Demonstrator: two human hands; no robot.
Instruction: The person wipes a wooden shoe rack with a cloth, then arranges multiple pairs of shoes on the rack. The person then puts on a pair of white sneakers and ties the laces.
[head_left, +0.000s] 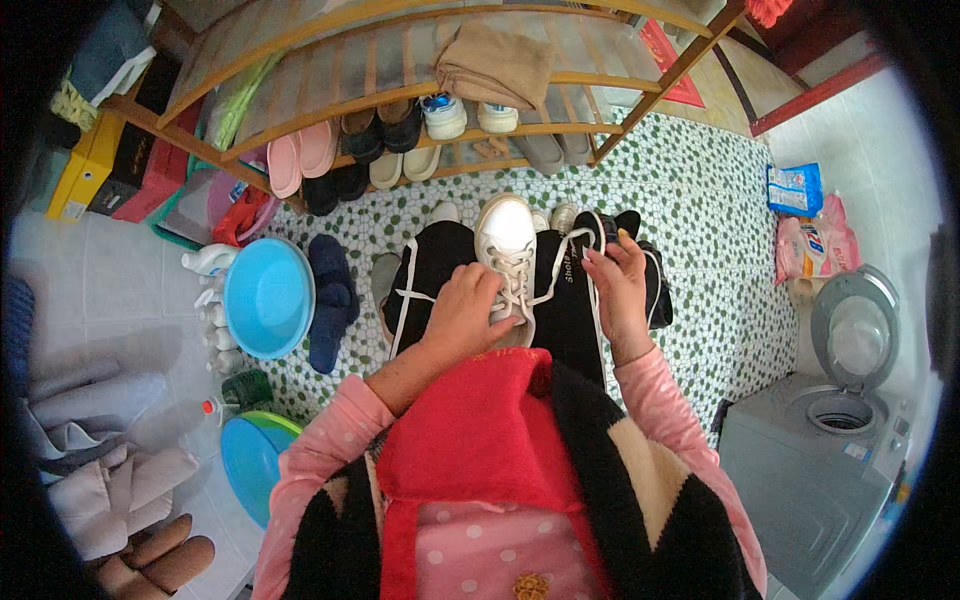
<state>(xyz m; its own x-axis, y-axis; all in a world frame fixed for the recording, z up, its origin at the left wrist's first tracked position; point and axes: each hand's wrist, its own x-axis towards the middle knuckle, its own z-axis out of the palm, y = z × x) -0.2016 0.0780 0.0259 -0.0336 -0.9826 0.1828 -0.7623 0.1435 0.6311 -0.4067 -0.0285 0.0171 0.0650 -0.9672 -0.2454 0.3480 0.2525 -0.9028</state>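
Observation:
A white lace-up sneaker rests between my knees, toe pointing away from me. My left hand grips its left side near the tongue, with the thumb by the shoe's opening. White shoelace runs through the eyelets, and one loose end stretches right to my right hand, which pinches it at the fingertips. Another stretch of lace lies to the left over my black trousers. A red cloth covers my lap and partly hides the heel.
Ahead stands a wooden shoe rack holding several pairs of shoes and a folded brown cloth. Blue basins and navy slippers are at left. A grey washing machine with a raised lid stands right, near detergent bags.

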